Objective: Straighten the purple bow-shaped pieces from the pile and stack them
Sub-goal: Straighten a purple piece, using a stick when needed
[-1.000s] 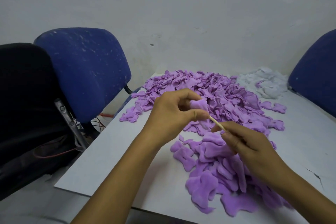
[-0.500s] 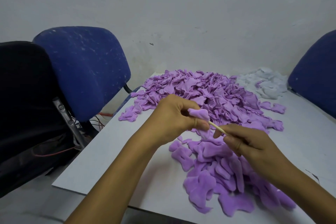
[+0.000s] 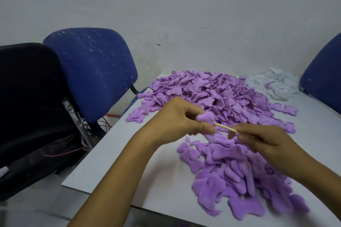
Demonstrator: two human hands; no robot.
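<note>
Item: purple piece (image 3: 206,117), soft fabric, bow-shaped, bunched; held above the table (image 3: 114,153), just nearer than the big pile (image 3: 212,96)
Left hand (image 3: 181,121): fingers and thumb curled round the piece, pinching it so one end pokes up clear of the knuckles; judged to steady it for the stick
Right hand (image 3: 258,139): fingers closed on a thin wooden stick (image 3: 227,128), gripped near its back end; the tip points at the piece and meets the left thumb's edge, likely to push the fabric out from inside and straighten its shape. Whether the tip is already inside the piece cannot be told
Big pile: unsorted purple pieces, heaped toward the wall side of the table
Near heap (image 3: 239,180): flatter purple pieces, overlapping, on the person's side of the big pile, under the right wrist; probably the finished lot, kept close for easy dropping, more a spread than a neat stack
Pale scraps (image 3: 275,84): right of the big pile, touching its edge
Blue chair (image 3: 92,72) and black chair (image 3: 27,97): left of the table; another blue chair (image 3: 326,73) at its right
</note>
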